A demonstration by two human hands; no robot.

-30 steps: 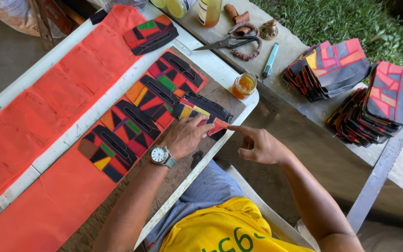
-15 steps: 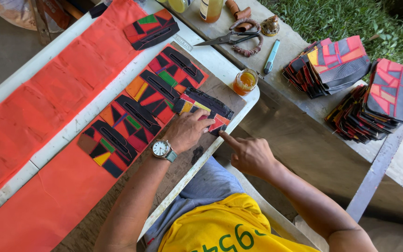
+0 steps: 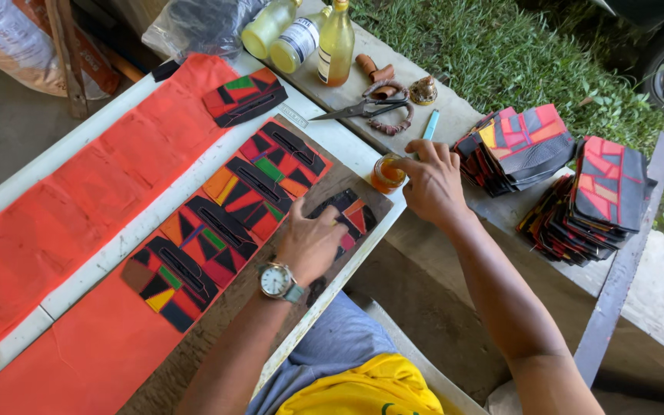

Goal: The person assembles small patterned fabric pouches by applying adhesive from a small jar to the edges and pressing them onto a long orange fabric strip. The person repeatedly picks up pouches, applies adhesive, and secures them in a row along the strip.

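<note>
My left hand (image 3: 310, 240), with a wristwatch, presses flat on a small multicoloured patchwork piece (image 3: 351, 211) at the near end of a row of similar pieces (image 3: 224, 223) laid on a brown board. My right hand (image 3: 429, 180) reaches over a small open jar of amber liquid (image 3: 384, 176) at the board's corner, its fingertips at the jar's rim. Whether a finger dips inside is hidden.
Orange fabric (image 3: 63, 207) covers the white table to the left. On the far bench lie scissors (image 3: 363, 109), a blue lighter (image 3: 430, 123), bottles (image 3: 336, 42) and two stacks of finished patchwork pieces (image 3: 516, 146) (image 3: 601, 196). Grass lies beyond.
My right hand has moved from the patchwork piece's edge up and right to the jar. The left hand stays pressed on the piece.
</note>
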